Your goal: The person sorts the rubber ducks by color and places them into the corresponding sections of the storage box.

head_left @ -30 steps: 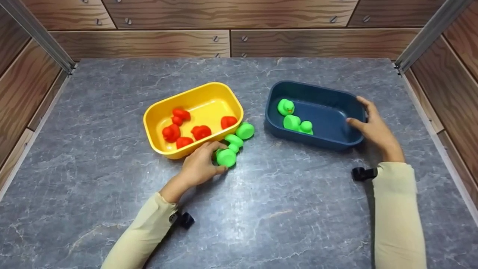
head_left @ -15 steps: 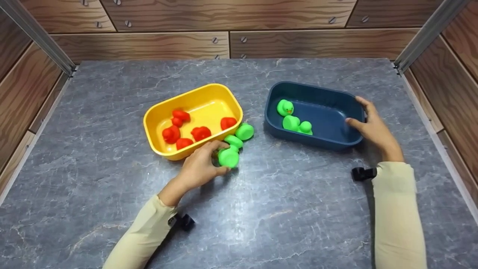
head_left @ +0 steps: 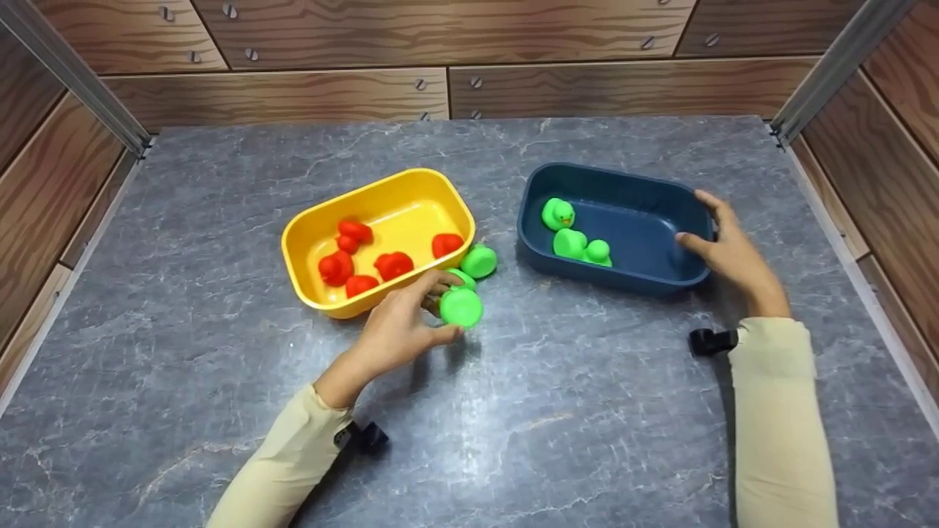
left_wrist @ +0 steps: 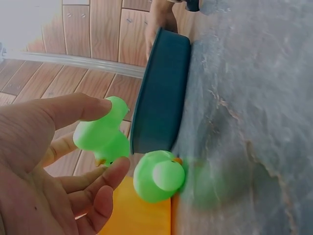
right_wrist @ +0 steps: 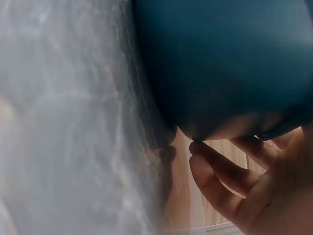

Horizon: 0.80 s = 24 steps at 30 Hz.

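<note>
My left hand (head_left: 400, 323) pinches a green rubber duck (head_left: 462, 307) between thumb and fingers, its flat base facing up in the head view. In the left wrist view the held duck (left_wrist: 103, 132) is raised over the table. Two other green ducks, one of them this duck (head_left: 480, 261), lie against the front right of the yellow bin (head_left: 301, 290). My right hand (head_left: 741, 253) grips the right end of the dark blue bin (head_left: 645, 227), thumb inside the rim and fingers outside. Several green ducks, including an upright one (head_left: 559, 213), lie in the blue bin's left part.
Several red ducks, such as this red duck (head_left: 394, 265), lie in the yellow bin. Both bins stand on a grey marbled table (head_left: 557, 411). Wood-patterned walls (head_left: 308, 95) enclose the back and sides. A gap of table separates the bins.
My left hand has lifted the green duck and moved it slightly right, away from the ducks beside the yellow bin. My right hand keeps its hold on the blue bin.
</note>
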Available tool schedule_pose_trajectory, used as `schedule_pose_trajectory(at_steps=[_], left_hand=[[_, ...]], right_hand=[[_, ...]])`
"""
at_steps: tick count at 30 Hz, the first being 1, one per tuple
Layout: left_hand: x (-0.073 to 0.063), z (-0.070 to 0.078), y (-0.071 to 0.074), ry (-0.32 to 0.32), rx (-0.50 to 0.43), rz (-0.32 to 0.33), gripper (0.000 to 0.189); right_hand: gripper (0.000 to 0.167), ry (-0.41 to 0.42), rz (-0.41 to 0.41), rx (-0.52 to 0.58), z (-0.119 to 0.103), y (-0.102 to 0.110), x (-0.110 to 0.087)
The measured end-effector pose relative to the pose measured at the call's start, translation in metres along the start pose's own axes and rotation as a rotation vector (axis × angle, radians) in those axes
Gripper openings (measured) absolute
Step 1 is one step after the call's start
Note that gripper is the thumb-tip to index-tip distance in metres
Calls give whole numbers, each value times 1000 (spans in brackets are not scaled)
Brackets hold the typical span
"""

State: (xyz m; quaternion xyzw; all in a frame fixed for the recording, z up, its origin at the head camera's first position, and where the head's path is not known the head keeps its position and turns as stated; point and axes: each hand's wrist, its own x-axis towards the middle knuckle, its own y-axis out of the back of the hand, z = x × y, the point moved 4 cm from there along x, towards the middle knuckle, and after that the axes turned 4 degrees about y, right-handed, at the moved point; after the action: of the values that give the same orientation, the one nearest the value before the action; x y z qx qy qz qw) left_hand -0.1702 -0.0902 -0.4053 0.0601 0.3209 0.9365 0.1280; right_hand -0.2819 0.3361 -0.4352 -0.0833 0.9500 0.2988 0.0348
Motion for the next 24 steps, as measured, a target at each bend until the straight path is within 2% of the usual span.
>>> schedule_pose_trajectory(at_steps=[11,17,24], left_hand=[[11,14,1,-5,21,-13,49],[18,29,0,-57,12,-4,48],[25,48,-8,-137,-18,52,45]], right_hand=[[78,17,2,7,1,-1,1],[77,13,6,16,2,0,2],[76,27,11,7,1,0,1]])
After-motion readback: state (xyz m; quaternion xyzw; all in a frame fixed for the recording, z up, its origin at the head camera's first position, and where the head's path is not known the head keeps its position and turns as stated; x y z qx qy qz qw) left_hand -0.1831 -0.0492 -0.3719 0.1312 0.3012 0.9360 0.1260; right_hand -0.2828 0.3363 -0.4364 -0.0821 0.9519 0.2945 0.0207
